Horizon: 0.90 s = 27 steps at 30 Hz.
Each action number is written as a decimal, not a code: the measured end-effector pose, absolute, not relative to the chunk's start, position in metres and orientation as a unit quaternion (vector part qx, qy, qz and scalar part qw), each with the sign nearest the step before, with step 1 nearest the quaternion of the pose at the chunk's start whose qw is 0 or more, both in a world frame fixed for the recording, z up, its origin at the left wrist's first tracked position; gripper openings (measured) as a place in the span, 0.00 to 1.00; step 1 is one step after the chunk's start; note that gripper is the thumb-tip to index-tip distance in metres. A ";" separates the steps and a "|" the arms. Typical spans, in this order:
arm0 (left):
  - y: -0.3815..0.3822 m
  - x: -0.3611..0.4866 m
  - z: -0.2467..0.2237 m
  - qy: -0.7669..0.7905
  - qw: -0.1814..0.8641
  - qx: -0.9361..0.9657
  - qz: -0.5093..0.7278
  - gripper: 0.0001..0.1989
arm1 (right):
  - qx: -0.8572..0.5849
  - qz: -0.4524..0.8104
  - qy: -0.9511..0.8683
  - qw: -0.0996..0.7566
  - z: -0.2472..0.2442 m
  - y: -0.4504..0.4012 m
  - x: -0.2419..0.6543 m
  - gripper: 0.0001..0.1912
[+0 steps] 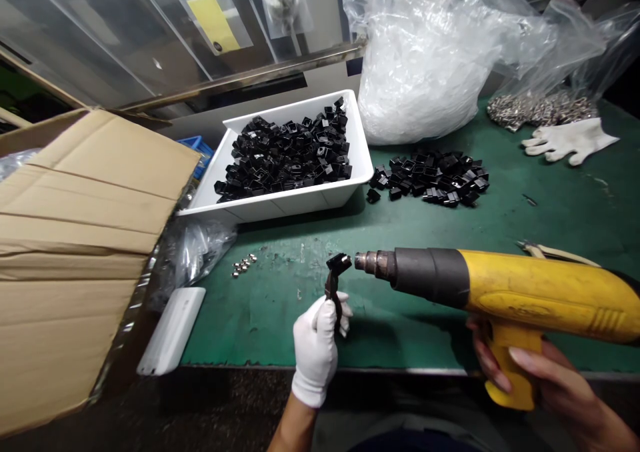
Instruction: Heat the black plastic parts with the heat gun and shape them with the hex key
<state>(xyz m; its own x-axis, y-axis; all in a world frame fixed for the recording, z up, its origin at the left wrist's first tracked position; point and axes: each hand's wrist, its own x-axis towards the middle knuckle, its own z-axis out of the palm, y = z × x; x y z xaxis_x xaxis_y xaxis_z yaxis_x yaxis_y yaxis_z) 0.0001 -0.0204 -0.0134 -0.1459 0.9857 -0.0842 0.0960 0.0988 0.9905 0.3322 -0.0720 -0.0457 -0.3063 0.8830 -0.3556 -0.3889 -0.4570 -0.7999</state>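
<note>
My left hand [317,342], in a white glove, is closed around a dark tool [331,289] that looks like pliers. At the tool's upper end is a small black plastic part [339,263] with a shiny metal bit on its right side. My bare right hand [540,372] grips the handle of a yellow and black heat gun [540,292]. The gun points left, its metal nozzle just right of the black part, with a small gap between them. Several small metal pieces [243,265] lie on the green tabletop [270,325] to the left.
Black parts fill a white tray [295,202], and more lie in a pile [435,177] beside it. A cardboard box [75,252] and a white device [173,332] are at left. Plastic bags [425,72], a white glove [570,141] and a cream-handled tool [560,253] are at right.
</note>
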 end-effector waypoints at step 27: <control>-0.021 0.001 -0.013 0.576 0.465 0.461 0.490 0.19 | -0.402 0.759 -0.295 0.418 -0.050 -0.071 0.337 0.24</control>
<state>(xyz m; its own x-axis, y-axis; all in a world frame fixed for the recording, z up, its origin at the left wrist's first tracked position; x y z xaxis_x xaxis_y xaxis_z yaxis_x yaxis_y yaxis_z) 0.0008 -0.0206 -0.0135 -0.1430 0.9862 -0.0829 0.0753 0.0944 0.9927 0.3366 -0.0708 -0.0498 -0.3261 0.8723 -0.3645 -0.3979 -0.4764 -0.7841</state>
